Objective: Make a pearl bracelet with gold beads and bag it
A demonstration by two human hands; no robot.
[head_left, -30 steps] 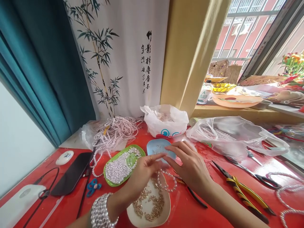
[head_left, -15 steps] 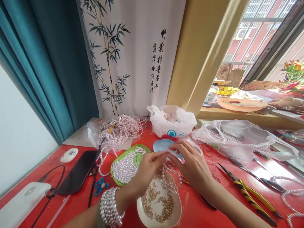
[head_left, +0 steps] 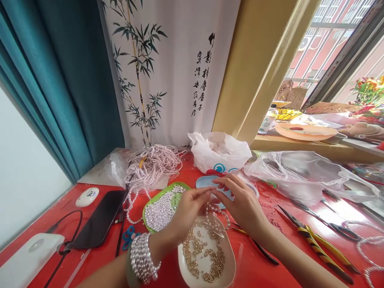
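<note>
My left hand (head_left: 192,208) is closed in a pinch, with a strand of pearl beads (head_left: 227,219) hanging beneath its fingertips in a loose loop. Strings of pearls circle that wrist. Thumb and forefinger of my right hand (head_left: 244,202) come together at the left fingertips; whatever they grip is too small to make out. Under the strand sits a cream dish (head_left: 182,266) of gold beads (head_left: 214,266). A green tray (head_left: 146,219) of white pearl beads (head_left: 160,212) lies by the left hand. Partly hidden behind the fingers is a light blue dish (head_left: 204,182).
Tangled pearl strings (head_left: 156,160) are heaped at the back left, near a black phone (head_left: 100,218). Plastic bags (head_left: 220,154) stand at the back. Yellow-black pliers (head_left: 318,244) and scissors (head_left: 339,230) lie on the right. A blue flower-shaped piece (head_left: 129,236) is by the left wrist.
The view has shifted slightly, so the dishes and tools sit a little further right in the picture. Both hands keep nearly the same pose, fingertips together above the cream dish.
</note>
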